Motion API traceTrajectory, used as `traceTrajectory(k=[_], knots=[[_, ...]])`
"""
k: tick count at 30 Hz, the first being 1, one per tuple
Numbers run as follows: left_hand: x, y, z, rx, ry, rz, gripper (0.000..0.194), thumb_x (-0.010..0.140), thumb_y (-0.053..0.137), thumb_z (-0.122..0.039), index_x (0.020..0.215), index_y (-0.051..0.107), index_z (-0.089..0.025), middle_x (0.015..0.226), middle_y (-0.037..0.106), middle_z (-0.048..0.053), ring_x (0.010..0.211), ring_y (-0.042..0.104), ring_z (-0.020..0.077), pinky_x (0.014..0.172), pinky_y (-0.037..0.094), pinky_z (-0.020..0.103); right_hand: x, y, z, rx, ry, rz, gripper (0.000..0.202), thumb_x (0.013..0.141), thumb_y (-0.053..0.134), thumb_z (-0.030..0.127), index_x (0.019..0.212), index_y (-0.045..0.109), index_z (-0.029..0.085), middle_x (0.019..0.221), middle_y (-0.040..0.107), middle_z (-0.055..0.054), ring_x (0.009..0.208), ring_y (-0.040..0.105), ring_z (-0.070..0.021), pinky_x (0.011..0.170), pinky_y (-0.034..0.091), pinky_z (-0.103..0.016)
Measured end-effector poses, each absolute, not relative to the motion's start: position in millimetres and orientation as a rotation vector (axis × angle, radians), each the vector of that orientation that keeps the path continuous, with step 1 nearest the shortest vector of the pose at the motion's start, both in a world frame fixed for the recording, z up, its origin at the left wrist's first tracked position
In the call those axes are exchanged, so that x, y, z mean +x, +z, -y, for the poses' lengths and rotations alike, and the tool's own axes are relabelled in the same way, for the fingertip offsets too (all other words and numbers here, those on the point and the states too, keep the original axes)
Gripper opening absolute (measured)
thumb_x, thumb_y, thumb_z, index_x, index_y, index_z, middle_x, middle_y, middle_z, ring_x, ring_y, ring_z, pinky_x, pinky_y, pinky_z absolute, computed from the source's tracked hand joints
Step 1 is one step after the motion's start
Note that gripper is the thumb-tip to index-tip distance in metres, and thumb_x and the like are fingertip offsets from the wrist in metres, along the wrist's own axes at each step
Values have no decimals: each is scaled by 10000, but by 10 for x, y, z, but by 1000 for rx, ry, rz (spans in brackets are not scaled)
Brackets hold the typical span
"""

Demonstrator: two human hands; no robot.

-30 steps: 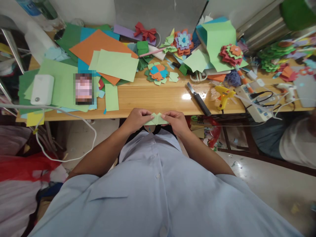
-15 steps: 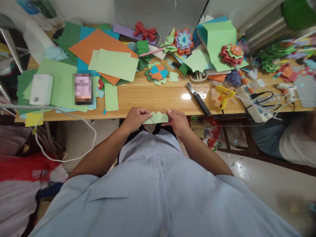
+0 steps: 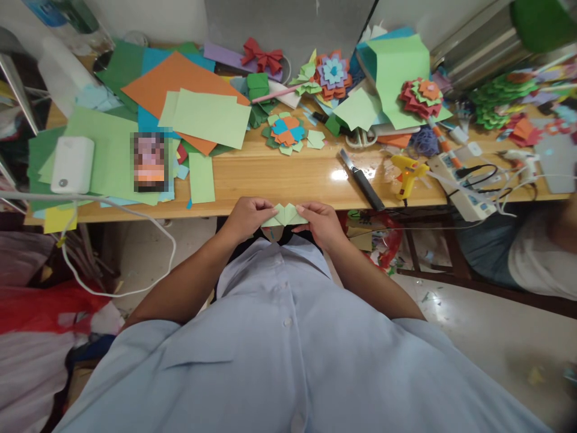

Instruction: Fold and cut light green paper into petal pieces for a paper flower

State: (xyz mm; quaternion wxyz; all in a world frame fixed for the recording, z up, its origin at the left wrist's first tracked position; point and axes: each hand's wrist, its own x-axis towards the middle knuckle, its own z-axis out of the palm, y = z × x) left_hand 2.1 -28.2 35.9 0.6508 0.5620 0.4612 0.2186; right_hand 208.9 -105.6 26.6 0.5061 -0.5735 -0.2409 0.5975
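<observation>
A small folded light green paper (image 3: 285,216) is held level between my hands, just off the front edge of the wooden table (image 3: 270,186). My left hand (image 3: 249,218) pinches its left end between thumb and fingers. At the right end, my right hand (image 3: 321,221) grips it, the thumb lying on top. Two pointed folds meet near the paper's middle. Beyond my hands lie a blue, orange and green paper flower (image 3: 286,132) and a small light green cut piece (image 3: 316,139).
A black-handled knife (image 3: 362,180), a yellow glue gun (image 3: 408,175) and a power strip (image 3: 464,189) with cables lie to the right. At left are a phone (image 3: 151,161), a white device (image 3: 73,165) and stacked coloured sheets (image 3: 211,117). Another person's leg (image 3: 487,249) is at far right.
My right thumb has come down onto the folded paper, where it was raised before. The view has shifted slightly; my left hand keeps its hold.
</observation>
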Motion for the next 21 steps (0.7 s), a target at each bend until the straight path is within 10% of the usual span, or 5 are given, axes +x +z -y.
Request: traceTrajectory(k=[21], knots=[[24, 359, 300, 1255, 541, -1030, 277, 767, 811, -425, 789, 779, -151, 658, 695, 4, 567, 625, 117, 546, 555, 240, 2079, 208, 1064, -1371, 1396, 557, 482, 711, 881, 640, 928, 777, 223, 803, 760, -11, 666, 707, -169, 533, 654, -292]])
